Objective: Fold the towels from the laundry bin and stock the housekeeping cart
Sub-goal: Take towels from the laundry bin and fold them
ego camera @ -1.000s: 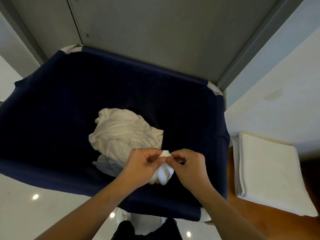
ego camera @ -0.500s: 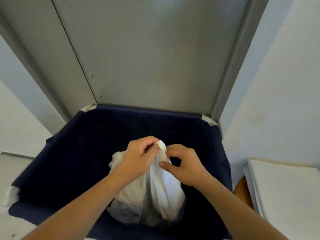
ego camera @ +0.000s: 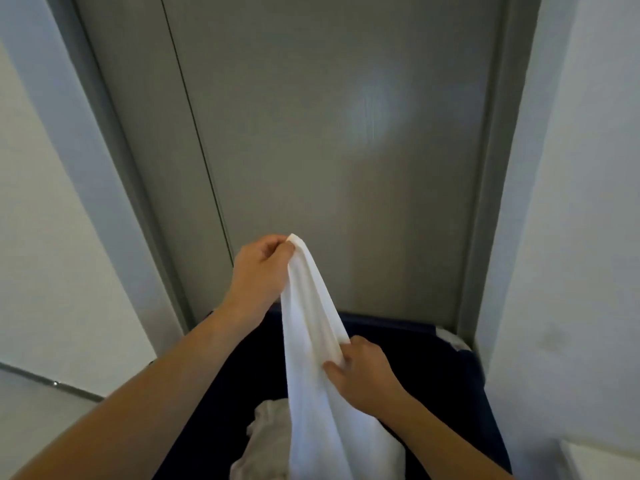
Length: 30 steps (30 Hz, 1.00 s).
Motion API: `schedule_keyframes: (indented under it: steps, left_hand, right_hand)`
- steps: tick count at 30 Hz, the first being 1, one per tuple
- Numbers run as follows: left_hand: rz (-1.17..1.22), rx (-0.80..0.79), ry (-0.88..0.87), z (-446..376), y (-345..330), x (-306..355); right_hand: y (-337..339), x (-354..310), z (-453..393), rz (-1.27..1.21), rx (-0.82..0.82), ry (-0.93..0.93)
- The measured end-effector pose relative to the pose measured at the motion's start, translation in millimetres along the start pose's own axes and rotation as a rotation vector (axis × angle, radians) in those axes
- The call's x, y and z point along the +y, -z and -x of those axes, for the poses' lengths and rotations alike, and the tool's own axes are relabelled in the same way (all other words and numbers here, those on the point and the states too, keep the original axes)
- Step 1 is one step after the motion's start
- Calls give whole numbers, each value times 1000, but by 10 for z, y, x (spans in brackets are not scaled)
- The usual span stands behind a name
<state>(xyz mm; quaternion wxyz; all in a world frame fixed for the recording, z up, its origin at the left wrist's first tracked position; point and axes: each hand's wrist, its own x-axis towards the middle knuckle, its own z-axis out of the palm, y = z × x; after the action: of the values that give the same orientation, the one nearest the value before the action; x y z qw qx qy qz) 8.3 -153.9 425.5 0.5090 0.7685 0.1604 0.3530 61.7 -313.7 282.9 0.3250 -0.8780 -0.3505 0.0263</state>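
A white towel [ego camera: 311,341] hangs in a long drape above the dark blue laundry bin [ego camera: 450,375]. My left hand [ego camera: 259,271] pinches its top corner, raised high in front of the grey door. Lower and to the right, my right hand [ego camera: 363,368] pinches the towel's edge about a third of the way down. The towel's lower part falls back into the bin. A second crumpled white towel [ego camera: 266,434] lies in the bin, to the left behind the hanging one.
A grey door [ego camera: 329,150] with its frame stands straight ahead behind the bin. White walls close in on the left and right. A white folded cloth's corner [ego camera: 602,459] shows at the bottom right edge.
Both hands lifted the towel up out of the bin. My left hand rose with the corner while my right hand slid down along the edge. The view tilted upward.
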Motion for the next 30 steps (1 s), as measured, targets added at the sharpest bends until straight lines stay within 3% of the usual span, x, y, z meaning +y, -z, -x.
schedule_keyframes:
  steps: [6, 12, 30]
  left_hand:
    - [-6, 127, 107, -92, 379, -76]
    - [31, 162, 202, -80, 609, -233]
    - [-74, -1, 204, 118, 599, -620]
  right_hand:
    - [490, -2, -52, -210, 114, -47]
    - [748, -217, 3, -326, 80, -51]
    - [802, -386, 534, -525, -8, -370]
